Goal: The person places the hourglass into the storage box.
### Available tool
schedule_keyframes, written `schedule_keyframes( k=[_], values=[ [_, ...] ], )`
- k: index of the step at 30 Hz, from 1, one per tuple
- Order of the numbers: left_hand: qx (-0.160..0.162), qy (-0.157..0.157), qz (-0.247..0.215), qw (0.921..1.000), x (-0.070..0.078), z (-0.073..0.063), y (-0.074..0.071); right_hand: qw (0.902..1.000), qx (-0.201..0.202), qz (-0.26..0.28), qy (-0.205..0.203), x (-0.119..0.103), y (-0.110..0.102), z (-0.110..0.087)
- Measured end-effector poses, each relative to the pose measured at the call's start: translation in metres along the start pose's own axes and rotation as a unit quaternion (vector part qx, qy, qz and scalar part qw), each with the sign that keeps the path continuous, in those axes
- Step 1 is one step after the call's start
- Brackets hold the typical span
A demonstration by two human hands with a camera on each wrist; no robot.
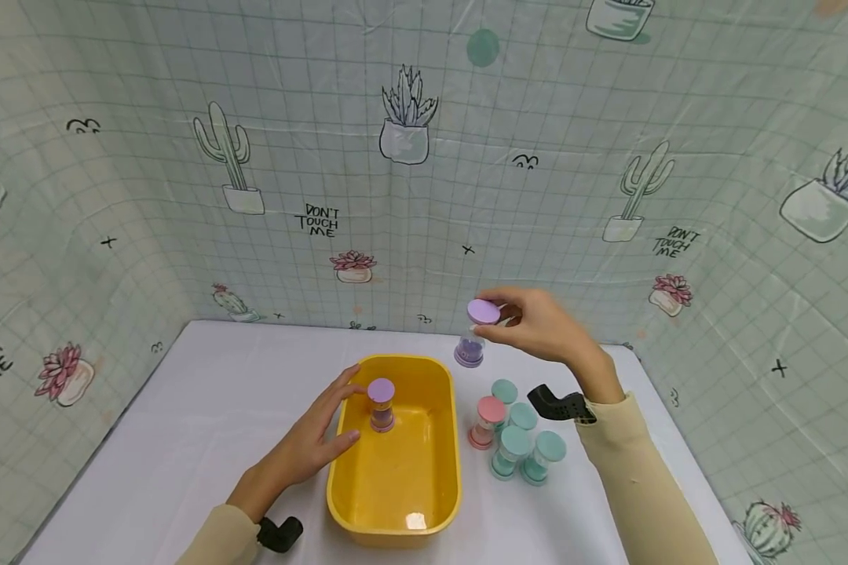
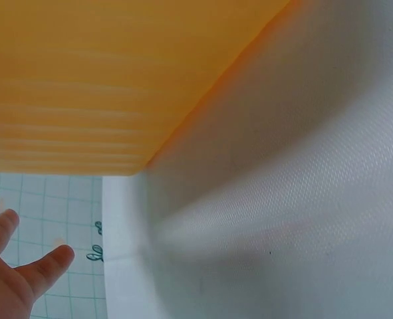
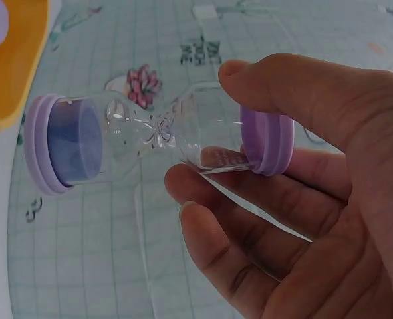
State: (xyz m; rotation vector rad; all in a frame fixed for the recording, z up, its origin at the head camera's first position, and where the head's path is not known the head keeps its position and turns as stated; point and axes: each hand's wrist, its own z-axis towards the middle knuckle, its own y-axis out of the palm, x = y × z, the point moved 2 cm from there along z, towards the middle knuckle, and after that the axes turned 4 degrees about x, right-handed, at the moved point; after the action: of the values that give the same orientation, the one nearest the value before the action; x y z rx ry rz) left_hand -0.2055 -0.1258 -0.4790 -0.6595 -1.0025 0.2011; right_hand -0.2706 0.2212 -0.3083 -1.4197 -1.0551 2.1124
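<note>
My right hand (image 1: 537,323) pinches a purple-capped hourglass (image 3: 163,133) by its upper cap, raised beyond the yellow bin's far right corner. Purple sand lies in its lower bulb, seen in the right wrist view. Inside the yellow bin (image 1: 396,502), a second purple-capped hourglass (image 1: 381,406) stands upright near the left wall. My left hand (image 1: 311,439) is at the bin's left rim, fingers spread and thumb over the edge beside that hourglass. Only some fingers (image 2: 46,269) of it show in the left wrist view, below the bin's side.
Right of the bin stand a pink-capped hourglass (image 1: 487,424) and several teal-capped hourglasses (image 1: 514,451), grouped closely. The white table (image 1: 205,392) ends at a cloth backdrop (image 1: 424,196) printed with cacti and grid lines, which rises at the back and sides.
</note>
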Motion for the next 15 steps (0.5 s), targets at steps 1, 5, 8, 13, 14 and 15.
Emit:
schedule_keyframes(
  k=[1, 5, 8, 13, 14, 15],
  values=[
    [0.001, -0.002, 0.0, 1.0, 0.0, 0.0, 0.0, 1.0, -0.004, 0.006, -0.006, -0.004, 0.003, 0.003],
    [0.004, -0.003, -0.002, 1.0, 0.0, -0.001, 0.0, 0.9993, -0.017, 0.02, -0.028, -0.018, 0.014, 0.011],
    [0.005, -0.005, -0.003, 1.0, 0.0, -0.001, 0.0, 0.9985, -0.026, 0.019, -0.045, -0.025, 0.023, 0.016],
    [0.004, -0.01, 0.0, 0.9999, 0.0, -0.001, 0.0, 0.9966, -0.044, 0.017, -0.069, -0.035, 0.038, 0.021],
    [0.004, -0.009, 0.0, 1.0, 0.0, -0.001, 0.0, 0.9961, -0.049, 0.017, -0.071, -0.036, 0.041, 0.022],
    [0.004, -0.008, -0.001, 1.0, 0.0, -0.001, 0.0, 0.9957, -0.054, 0.017, -0.073, -0.038, 0.044, 0.023]
  ],
)
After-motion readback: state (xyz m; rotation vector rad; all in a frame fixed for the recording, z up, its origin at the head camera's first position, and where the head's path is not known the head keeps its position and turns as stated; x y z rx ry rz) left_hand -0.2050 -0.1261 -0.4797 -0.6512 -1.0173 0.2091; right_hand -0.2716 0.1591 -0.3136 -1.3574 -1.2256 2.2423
